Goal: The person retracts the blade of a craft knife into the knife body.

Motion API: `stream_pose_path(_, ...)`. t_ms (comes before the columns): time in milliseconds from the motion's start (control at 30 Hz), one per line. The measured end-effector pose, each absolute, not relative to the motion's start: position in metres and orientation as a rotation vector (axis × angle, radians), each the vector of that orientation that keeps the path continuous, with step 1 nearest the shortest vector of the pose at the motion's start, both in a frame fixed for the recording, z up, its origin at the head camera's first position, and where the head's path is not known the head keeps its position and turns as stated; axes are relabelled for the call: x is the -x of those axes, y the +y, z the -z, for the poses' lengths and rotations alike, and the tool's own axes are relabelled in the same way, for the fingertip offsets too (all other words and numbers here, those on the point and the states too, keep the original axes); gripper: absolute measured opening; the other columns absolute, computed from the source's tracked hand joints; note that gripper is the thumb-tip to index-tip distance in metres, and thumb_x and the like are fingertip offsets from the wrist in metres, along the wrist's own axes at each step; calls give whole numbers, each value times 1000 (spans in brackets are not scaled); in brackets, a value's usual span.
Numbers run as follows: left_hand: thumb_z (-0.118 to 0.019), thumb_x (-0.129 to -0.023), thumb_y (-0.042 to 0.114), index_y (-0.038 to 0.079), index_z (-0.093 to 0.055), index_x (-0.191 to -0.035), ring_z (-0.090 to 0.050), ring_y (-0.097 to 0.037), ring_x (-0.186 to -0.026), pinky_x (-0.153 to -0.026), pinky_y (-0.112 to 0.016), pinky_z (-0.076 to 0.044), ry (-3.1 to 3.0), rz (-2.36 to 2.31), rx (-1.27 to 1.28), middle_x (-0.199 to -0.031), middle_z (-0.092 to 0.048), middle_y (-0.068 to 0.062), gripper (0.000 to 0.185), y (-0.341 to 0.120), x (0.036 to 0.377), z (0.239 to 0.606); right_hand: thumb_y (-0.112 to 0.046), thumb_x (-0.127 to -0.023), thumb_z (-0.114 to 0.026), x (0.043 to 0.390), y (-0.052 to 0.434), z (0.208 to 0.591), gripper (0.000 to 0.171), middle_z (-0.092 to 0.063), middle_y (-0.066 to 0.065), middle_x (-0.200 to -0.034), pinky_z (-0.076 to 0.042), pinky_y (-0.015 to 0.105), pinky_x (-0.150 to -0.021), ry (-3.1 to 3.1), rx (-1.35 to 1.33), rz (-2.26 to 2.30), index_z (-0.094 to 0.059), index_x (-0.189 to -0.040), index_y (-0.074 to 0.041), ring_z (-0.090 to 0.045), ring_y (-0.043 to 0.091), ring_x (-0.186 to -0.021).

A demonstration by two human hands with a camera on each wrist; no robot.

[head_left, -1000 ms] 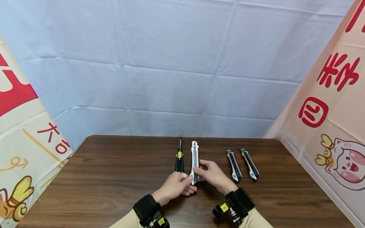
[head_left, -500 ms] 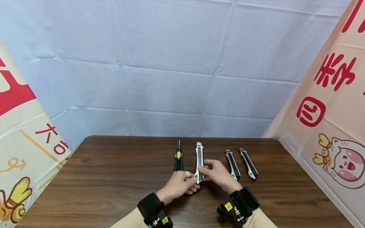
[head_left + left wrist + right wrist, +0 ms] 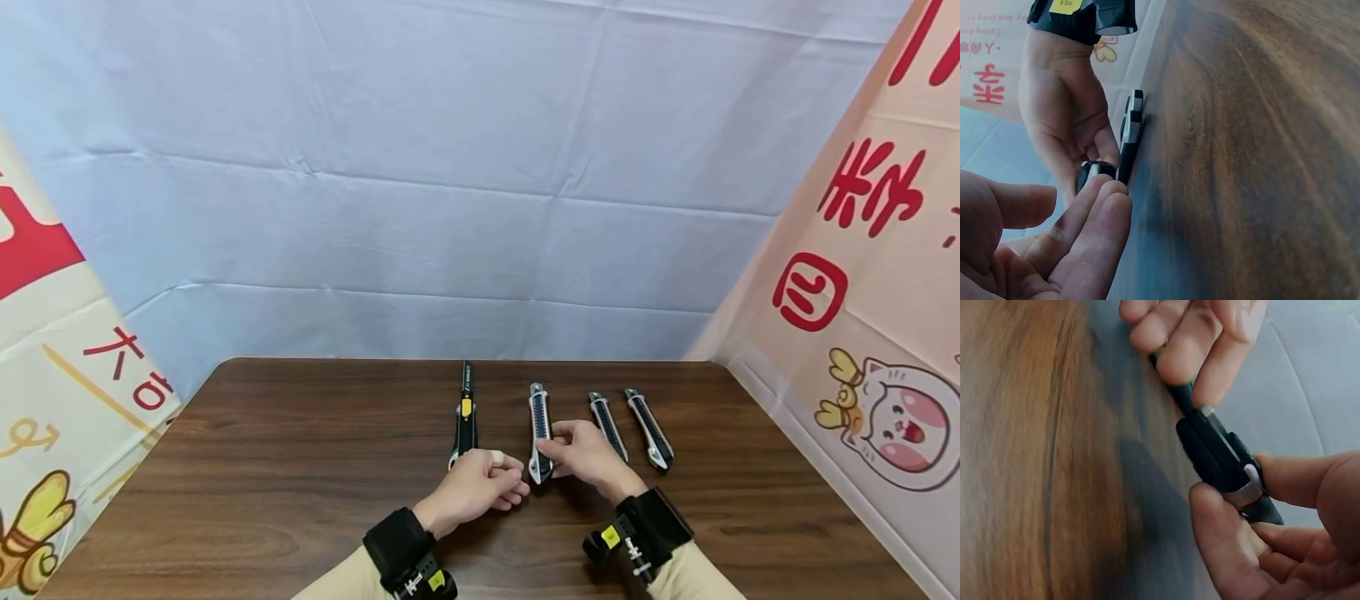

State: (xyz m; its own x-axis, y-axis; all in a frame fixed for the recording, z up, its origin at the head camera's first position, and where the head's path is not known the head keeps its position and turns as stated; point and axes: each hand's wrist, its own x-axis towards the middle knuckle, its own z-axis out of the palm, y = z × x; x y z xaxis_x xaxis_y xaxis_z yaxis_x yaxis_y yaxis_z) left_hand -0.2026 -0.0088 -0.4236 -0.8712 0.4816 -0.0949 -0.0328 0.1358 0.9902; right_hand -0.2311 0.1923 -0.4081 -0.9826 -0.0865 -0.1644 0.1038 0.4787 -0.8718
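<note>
My right hand (image 3: 592,457) pinches a silver-and-black snap-off utility knife (image 3: 539,421) near its lower end, thumb on one side and fingers on the other. The knife points away from me; in the right wrist view its black end (image 3: 1216,450) sits between thumb and fingers, above the wood. To its left, my left hand (image 3: 474,487) holds nothing, with its thumb apart from loosely bent fingers (image 3: 1091,244) in the left wrist view. Just beyond the left hand lies a black utility knife (image 3: 466,425) with a yellow slider, its near end partly hidden by that hand.
Right of my right hand lie two more silver-and-black utility knives, the nearer one (image 3: 606,415) partly covered by the hand and the other (image 3: 649,429) in full view. The brown wooden table (image 3: 300,433) ends at a pale blue cloth (image 3: 412,208). Printed banners (image 3: 862,333) flank it.
The left hand has let go of the silver-and-black utility knife. My right hand has carried that knife rightward, away from the left hand and closer to the two knives on the right, and lowered it.
</note>
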Motion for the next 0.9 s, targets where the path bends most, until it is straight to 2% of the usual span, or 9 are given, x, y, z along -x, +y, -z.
stream_pose_path(400,-56,-99,14,-6,-62,-120,-72,-26,-87,-75,-33,-61,2018,-1756,-419,-97,-74,-19,30,-13,202,423,-16,-92,-66,235,200,408,50,-67,23,-108,-60,34,-64,2678,-110,1263,-51,-130,14,-70,19,-70)
stream_pose_path(667,-55,-100,16,-5,-62,-121,-72,-27,-88,-74,-33,-61,2019,-1751,-425,-98,-74,-19,30,-15,203,424,-26,-91,-68,238,203,405,53,-71,16,-104,-58,32,-63,2811,-154,1014,-55,-131,7,-69,14,-63)
stream_pose_path(900,-56,-100,16,-6,-62,-120,-72,-26,-87,-74,-33,-61,2022,-1764,-436,-98,-74,-20,31,-17,203,422,-26,-91,-69,240,202,403,52,-71,14,-101,-57,30,-60,2851,-163,946,-56,-130,6,-68,14,-60)
